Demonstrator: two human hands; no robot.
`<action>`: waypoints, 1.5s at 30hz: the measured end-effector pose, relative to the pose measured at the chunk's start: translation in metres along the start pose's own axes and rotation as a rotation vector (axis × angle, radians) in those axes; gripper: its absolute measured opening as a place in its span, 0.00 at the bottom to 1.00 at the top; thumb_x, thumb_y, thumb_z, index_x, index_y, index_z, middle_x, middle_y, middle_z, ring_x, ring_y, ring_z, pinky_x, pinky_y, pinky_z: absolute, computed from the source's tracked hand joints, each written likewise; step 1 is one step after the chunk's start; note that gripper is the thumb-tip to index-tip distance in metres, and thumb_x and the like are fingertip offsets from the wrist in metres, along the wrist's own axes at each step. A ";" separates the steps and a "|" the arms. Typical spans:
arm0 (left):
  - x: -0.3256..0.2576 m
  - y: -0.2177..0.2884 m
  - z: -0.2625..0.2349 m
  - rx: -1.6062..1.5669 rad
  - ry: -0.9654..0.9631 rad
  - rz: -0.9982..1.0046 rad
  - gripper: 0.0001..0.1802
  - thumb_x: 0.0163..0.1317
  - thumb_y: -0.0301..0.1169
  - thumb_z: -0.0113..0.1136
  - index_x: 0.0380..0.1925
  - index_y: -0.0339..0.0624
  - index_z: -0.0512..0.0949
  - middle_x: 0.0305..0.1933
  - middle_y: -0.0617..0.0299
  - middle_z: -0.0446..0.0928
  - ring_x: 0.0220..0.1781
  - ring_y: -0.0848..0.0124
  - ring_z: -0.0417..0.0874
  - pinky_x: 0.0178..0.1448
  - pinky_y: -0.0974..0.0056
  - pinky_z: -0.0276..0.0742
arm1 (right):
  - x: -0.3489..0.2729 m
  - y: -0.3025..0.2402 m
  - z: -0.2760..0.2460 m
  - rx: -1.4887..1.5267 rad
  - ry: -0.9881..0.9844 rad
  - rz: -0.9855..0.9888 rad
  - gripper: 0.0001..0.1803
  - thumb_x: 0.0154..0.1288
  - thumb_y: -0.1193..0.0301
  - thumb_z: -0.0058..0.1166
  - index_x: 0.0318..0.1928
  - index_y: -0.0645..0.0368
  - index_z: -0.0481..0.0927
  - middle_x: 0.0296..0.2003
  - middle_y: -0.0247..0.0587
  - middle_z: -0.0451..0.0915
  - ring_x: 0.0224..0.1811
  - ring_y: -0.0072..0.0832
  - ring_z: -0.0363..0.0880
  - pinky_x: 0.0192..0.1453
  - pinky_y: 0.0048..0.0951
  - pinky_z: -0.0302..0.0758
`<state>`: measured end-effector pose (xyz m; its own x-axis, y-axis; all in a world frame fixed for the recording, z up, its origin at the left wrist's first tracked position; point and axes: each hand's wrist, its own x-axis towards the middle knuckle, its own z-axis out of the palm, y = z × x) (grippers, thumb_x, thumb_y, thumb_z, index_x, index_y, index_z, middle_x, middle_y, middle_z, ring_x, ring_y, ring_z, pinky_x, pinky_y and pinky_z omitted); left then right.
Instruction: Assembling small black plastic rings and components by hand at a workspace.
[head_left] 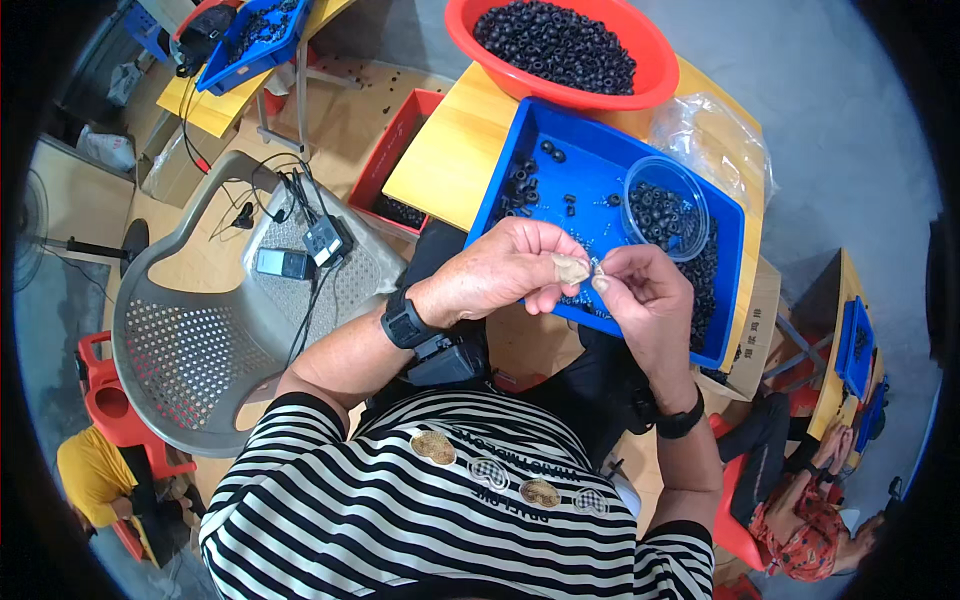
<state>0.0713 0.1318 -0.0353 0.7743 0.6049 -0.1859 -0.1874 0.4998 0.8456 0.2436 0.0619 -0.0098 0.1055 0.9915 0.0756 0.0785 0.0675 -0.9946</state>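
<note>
Both hands meet over the near edge of a blue tray (590, 150). My left hand (515, 265) is closed in a pinch, with a tan covering on its thumb. Against it, my right hand (645, 295) pinches with thumb and forefinger. A tiny clear or silvery bit shows between the fingertips, too small to name. Small black ring-like parts (522, 182) lie loose at the tray's left side, and many more fill its right side. A round clear tub (664, 205) of black parts stands in the tray, just beyond my right hand. Tiny pale bits are scattered behind my fingers.
Behind the tray, a red basin (660, 82) heaped with black parts sits on the yellow table (440, 165). A clear plastic bag (715, 145) lies to its right. At left are a red crate (375, 160) and a grey chair (190, 340) bearing cables and devices. Two people sit farther off.
</note>
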 end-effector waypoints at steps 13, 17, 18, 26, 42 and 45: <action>-0.008 0.002 -0.001 0.027 0.048 0.087 0.09 0.62 0.30 0.56 0.37 0.36 0.76 0.29 0.61 0.78 0.20 0.82 0.73 0.23 0.77 0.68 | 0.012 -0.011 0.001 0.110 -0.090 0.118 0.08 0.56 0.80 0.55 0.38 0.62 0.74 0.29 0.31 0.76 0.28 0.14 0.71 0.33 0.15 0.69; -0.009 0.001 0.001 0.052 0.055 0.115 0.09 0.62 0.30 0.56 0.38 0.35 0.76 0.28 0.62 0.77 0.19 0.81 0.72 0.23 0.77 0.67 | 0.010 -0.011 0.009 0.116 -0.079 0.105 0.10 0.55 0.82 0.55 0.39 0.62 0.74 0.32 0.30 0.75 0.30 0.13 0.71 0.35 0.15 0.69; -0.009 0.000 0.001 0.062 0.064 0.114 0.09 0.62 0.30 0.56 0.38 0.35 0.76 0.29 0.62 0.77 0.19 0.81 0.72 0.23 0.77 0.67 | 0.009 -0.010 0.011 0.061 -0.059 0.053 0.10 0.55 0.83 0.55 0.39 0.62 0.74 0.32 0.30 0.75 0.30 0.14 0.70 0.35 0.15 0.69; -0.011 0.002 0.000 -0.023 0.032 0.107 0.09 0.61 0.30 0.56 0.38 0.36 0.76 0.25 0.64 0.76 0.19 0.82 0.71 0.24 0.77 0.67 | 0.003 -0.007 0.017 -0.485 0.060 -0.389 0.15 0.48 0.86 0.56 0.39 0.61 0.75 0.29 0.34 0.74 0.26 0.19 0.69 0.31 0.20 0.69; -0.012 0.003 -0.005 -0.019 0.033 0.096 0.09 0.62 0.31 0.55 0.37 0.36 0.76 0.28 0.60 0.78 0.19 0.82 0.72 0.24 0.78 0.68 | 0.006 -0.016 0.011 -0.192 -0.037 0.123 0.06 0.57 0.79 0.57 0.36 0.64 0.78 0.29 0.31 0.79 0.30 0.13 0.74 0.33 0.15 0.71; -0.011 0.003 -0.003 -0.059 0.036 0.067 0.09 0.62 0.31 0.55 0.37 0.36 0.76 0.28 0.60 0.78 0.19 0.81 0.72 0.24 0.77 0.68 | 0.009 -0.014 0.007 -0.077 -0.064 0.147 0.06 0.56 0.79 0.58 0.36 0.64 0.77 0.29 0.30 0.79 0.30 0.12 0.73 0.34 0.15 0.71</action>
<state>0.0610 0.1287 -0.0318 0.7368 0.6596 -0.1483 -0.2746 0.4924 0.8259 0.2361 0.0705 0.0042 0.0585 0.9953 -0.0773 0.1432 -0.0850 -0.9860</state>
